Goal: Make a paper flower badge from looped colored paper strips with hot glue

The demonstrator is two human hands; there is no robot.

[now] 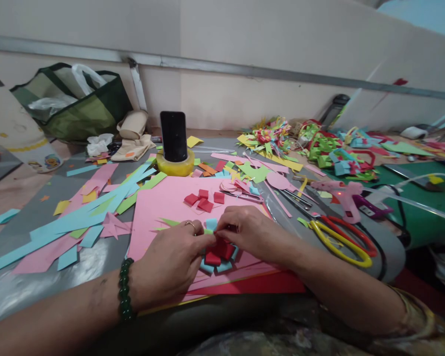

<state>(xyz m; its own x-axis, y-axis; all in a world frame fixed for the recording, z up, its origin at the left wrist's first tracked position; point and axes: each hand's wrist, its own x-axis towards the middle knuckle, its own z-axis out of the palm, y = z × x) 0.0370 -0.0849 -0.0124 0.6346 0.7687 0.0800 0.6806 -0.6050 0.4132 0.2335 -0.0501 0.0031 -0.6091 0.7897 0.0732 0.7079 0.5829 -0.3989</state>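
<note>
Nearest, the edge of a red paper sheet [252, 285] is seen beneath a pink paper sheet [151, 202]. On the pink one a red-and-blue paper flower [224, 251] is set, its red center turned upward and its blue tabs fanned outward along the near side; the far rim is hidden by fingers, so no long axis can be told. The hands are brought together over it: red paper of the flower is pinched by the right hand [250, 227], while whether the left hand [172, 257] is closed cannot be told. Green paper slivers [166, 222] are pointed leftward beside the left hand. Beyond, red paper squares [205, 204] are scattered, and a smartphone [173, 136] is propped upright in a tape roll [170, 168].
</note>
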